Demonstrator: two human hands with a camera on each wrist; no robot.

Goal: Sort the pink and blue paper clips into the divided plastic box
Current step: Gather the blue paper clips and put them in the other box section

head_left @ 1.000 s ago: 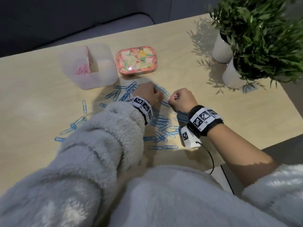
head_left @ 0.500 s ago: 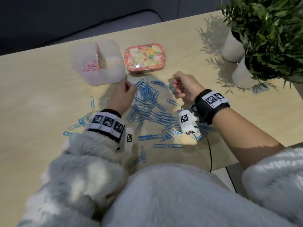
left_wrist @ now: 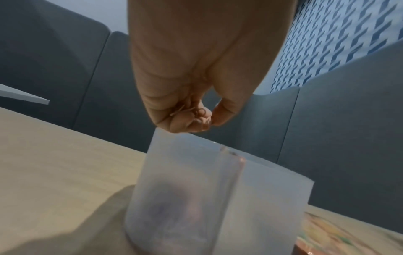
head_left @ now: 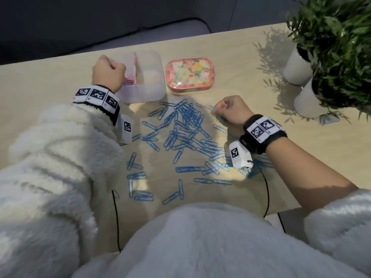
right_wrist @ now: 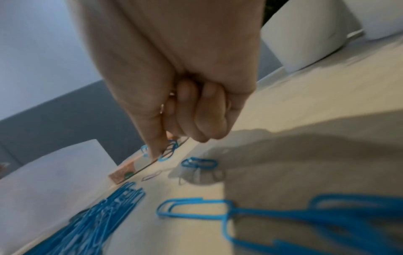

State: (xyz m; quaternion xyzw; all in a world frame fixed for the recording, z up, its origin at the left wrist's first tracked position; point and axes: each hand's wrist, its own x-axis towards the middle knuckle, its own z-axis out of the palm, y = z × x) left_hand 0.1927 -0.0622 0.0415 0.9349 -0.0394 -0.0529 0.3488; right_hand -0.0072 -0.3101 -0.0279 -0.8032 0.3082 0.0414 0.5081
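Pale wooden table (head_left: 230, 63): bears everything; open near edge just behind the clip spread, so a careless sweep could send clips off it.
Frosted, translucent divided plastic box (head_left: 149, 93): the landmark; light-looking, so probably easy to nudge with a knuckle.
Flowered pink tin (head_left: 189, 76): just right of the box, closed; apparently no part of the sort.
Left hand (head_left: 107, 74): above the box's left compartment, fingers curled tight round a small cluster of pink paper clips (left_wrist: 191, 111); if released too near the pink divider (head_left: 136, 67), a clip could drop into the right compartment, which looks bare.
Right hand (head_left: 230, 112): in front and right of the box, fisted on more pink clips, forefinger down among blue ones; a hooked blue clip could ride along into the pink side.
Blue paper clips (head_left: 185, 135): scattered and tangled in front of the box, none in it yet; clumps likely to lift together.
Pink heap (head_left: 130, 79): already in the left compartment.
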